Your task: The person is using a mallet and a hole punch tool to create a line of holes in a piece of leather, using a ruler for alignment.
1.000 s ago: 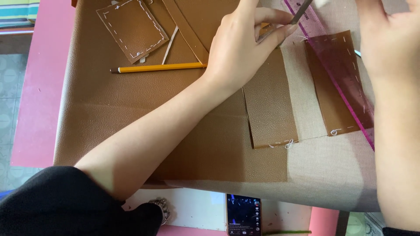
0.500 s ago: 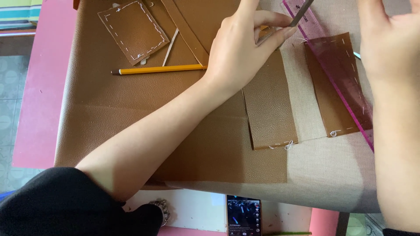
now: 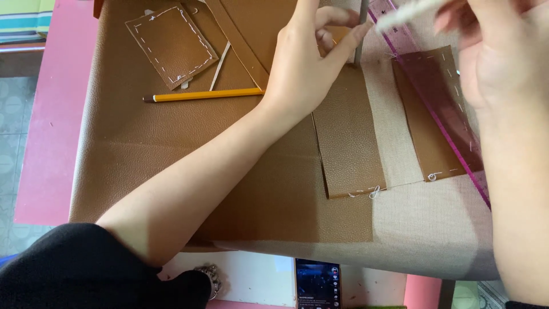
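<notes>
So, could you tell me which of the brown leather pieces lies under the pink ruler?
The rightmost small piece, under the translucent pink ruler; the middle piece and the stitched one at upper left lie uncovered.

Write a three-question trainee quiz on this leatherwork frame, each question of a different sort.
1. True or false: the yellow pencil is held in the left hand.
2. Which tool lies over the right-hand leather piece? A) purple ruler B) scissors C) hammer
3. Fill in: the left hand's fingers pinch a thin ___ tool standing on the work.

Key: 1 false, it lies loose on the brown leather sheet. 2 A, the purple ruler. 3 metal.
</notes>
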